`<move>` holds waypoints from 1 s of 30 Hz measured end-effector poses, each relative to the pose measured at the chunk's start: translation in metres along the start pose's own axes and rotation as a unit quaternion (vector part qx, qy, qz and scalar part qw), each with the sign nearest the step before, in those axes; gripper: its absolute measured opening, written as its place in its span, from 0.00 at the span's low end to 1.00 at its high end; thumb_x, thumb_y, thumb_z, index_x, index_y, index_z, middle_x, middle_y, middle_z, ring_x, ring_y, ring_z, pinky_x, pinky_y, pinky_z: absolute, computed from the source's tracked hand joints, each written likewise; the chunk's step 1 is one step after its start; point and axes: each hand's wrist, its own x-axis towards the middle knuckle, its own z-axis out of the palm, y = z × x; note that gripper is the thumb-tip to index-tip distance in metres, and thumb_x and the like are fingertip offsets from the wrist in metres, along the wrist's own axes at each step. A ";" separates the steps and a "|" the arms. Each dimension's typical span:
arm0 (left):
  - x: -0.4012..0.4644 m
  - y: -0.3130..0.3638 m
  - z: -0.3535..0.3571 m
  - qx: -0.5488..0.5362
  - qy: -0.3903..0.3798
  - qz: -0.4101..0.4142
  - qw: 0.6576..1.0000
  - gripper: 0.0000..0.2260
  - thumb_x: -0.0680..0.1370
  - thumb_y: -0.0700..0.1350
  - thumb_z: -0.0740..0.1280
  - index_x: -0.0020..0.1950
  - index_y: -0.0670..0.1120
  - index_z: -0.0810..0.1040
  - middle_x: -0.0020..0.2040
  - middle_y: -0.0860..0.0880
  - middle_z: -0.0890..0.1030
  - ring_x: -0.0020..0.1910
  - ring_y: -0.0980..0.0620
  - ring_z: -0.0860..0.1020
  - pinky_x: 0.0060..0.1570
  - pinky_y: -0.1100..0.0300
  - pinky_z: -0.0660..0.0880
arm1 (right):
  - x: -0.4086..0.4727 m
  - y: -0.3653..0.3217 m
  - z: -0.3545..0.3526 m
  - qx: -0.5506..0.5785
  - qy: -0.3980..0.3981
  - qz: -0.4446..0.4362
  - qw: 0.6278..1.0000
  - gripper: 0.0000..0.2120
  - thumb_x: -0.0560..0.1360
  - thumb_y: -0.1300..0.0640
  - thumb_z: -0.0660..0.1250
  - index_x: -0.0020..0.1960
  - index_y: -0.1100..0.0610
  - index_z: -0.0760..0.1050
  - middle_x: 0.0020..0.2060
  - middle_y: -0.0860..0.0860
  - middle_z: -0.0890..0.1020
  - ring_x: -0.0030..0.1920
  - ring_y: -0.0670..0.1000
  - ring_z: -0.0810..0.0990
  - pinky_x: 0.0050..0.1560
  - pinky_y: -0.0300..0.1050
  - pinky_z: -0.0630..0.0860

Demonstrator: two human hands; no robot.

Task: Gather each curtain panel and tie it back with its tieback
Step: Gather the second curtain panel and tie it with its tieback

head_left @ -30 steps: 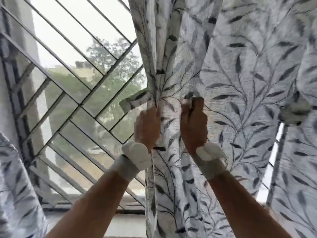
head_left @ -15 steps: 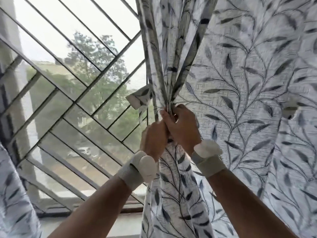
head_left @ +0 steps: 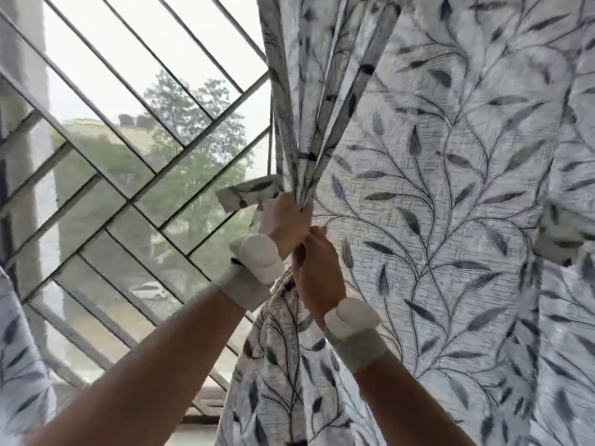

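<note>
A white curtain panel (head_left: pixel 434 194) printed with grey leaves hangs in front of me, its left edge bunched into tight pleats. My left hand (head_left: pixel 289 220) is closed around the pleated bunch at its narrowest point. A matching fabric tieback (head_left: pixel 249 194) sticks out to the left from beside that hand. Just below, my right hand (head_left: pixel 317 268) grips the gathered curtain, touching the left hand. Both wrists carry white bands. Whether either hand also pinches the tieback is hidden by the fingers.
A window with a diagonal metal grille (head_left: pixel 135 162) fills the left side, with trees outside. Another curtain panel (head_left: pixel 19 365) hangs at the far left edge. A second tieback end (head_left: pixel 560 239) shows at the right on a further panel.
My hands came together from apart and now clamp the pleats in one tight bunch. The left hand has risen above the right, and the view has shifted slightly.
</note>
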 end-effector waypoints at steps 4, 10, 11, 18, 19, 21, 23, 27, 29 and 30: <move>-0.004 -0.010 0.006 -0.069 0.041 0.023 0.997 0.19 0.81 0.49 0.59 0.45 0.34 0.77 0.42 0.34 0.81 0.41 0.40 0.79 0.40 0.46 0.73 | -0.005 0.011 -0.013 0.088 -0.002 -0.006 0.996 0.08 0.76 0.60 0.65 0.51 0.59 0.81 0.48 0.52 0.79 0.45 0.47 0.75 0.41 0.44 0.73; -0.016 -0.015 0.012 -0.260 -0.009 0.057 0.964 0.10 0.79 0.48 0.63 0.46 0.44 0.81 0.43 0.41 0.84 0.40 0.52 0.78 0.46 0.50 0.77 | 0.016 0.040 -0.052 0.160 0.209 0.182 0.947 0.42 0.68 0.46 0.76 0.75 0.52 0.60 0.75 0.53 0.56 0.73 0.40 0.54 0.73 0.41 0.58; -0.016 -0.014 0.013 -0.267 -0.016 0.058 0.962 0.09 0.79 0.47 0.64 0.45 0.46 0.81 0.40 0.48 0.85 0.40 0.55 0.79 0.47 0.54 0.77 | 0.027 0.046 -0.051 0.199 0.159 0.228 0.940 0.47 0.67 0.43 0.75 0.77 0.51 0.53 0.76 0.52 0.55 0.75 0.44 0.53 0.74 0.49 0.57; -0.014 -0.018 0.008 -0.221 -0.017 0.079 0.972 0.07 0.79 0.47 0.64 0.48 0.49 0.82 0.40 0.56 0.81 0.39 0.61 0.78 0.42 0.69 0.73 | 0.064 0.050 -0.038 0.402 0.114 0.197 0.887 0.15 0.71 0.54 0.74 0.52 0.63 0.81 0.43 0.53 0.85 0.44 0.47 0.81 0.47 0.47 0.78; -0.013 -0.021 0.010 -0.200 0.002 0.071 0.977 0.10 0.79 0.48 0.64 0.44 0.44 0.82 0.35 0.53 0.79 0.33 0.57 0.76 0.37 0.63 0.72 | 0.062 0.049 -0.036 0.342 0.163 0.190 0.906 0.11 0.72 0.54 0.74 0.48 0.62 0.81 0.43 0.53 0.83 0.43 0.47 0.80 0.44 0.45 0.78; -0.013 -0.020 0.012 -0.158 0.037 0.055 0.985 0.18 0.79 0.49 0.64 0.41 0.33 0.78 0.28 0.47 0.73 0.26 0.53 0.69 0.31 0.58 0.66 | 0.052 0.045 -0.035 0.211 0.258 0.126 0.934 0.07 0.74 0.54 0.71 0.44 0.58 0.79 0.46 0.52 0.79 0.45 0.48 0.77 0.42 0.44 0.76; -0.014 -0.013 0.014 -0.119 0.060 0.045 0.990 0.19 0.80 0.45 0.62 0.35 0.33 0.74 0.23 0.49 0.68 0.19 0.57 0.65 0.26 0.60 0.63 | 0.046 0.044 -0.036 0.089 0.286 0.039 0.953 0.09 0.76 0.52 0.68 0.43 0.57 0.76 0.45 0.52 0.77 0.44 0.52 0.76 0.40 0.44 0.71; -0.022 -0.008 0.017 -0.045 0.041 0.030 0.998 0.11 0.82 0.41 0.56 0.54 0.37 0.76 0.45 0.42 0.80 0.39 0.57 0.76 0.35 0.67 0.67 | 0.035 0.033 -0.038 0.073 0.157 -0.004 0.985 0.07 0.79 0.54 0.62 0.51 0.59 0.70 0.38 0.53 0.78 0.36 0.55 0.76 0.35 0.45 0.68; -0.029 -0.010 0.016 -0.004 0.047 0.001 0.999 0.11 0.81 0.42 0.58 0.56 0.36 0.74 0.52 0.39 0.79 0.45 0.48 0.77 0.36 0.65 0.64 | 0.032 0.028 -0.040 0.095 0.097 0.015 0.991 0.11 0.78 0.58 0.64 0.58 0.61 0.69 0.40 0.50 0.76 0.37 0.52 0.75 0.37 0.42 0.66; -0.031 -0.013 0.017 0.044 0.040 0.017 0.998 0.11 0.81 0.41 0.58 0.54 0.36 0.75 0.51 0.38 0.79 0.46 0.44 0.77 0.37 0.62 0.64 | 0.030 0.026 -0.041 0.108 0.077 0.035 0.991 0.14 0.78 0.59 0.65 0.61 0.61 0.68 0.42 0.49 0.76 0.39 0.51 0.74 0.38 0.38 0.65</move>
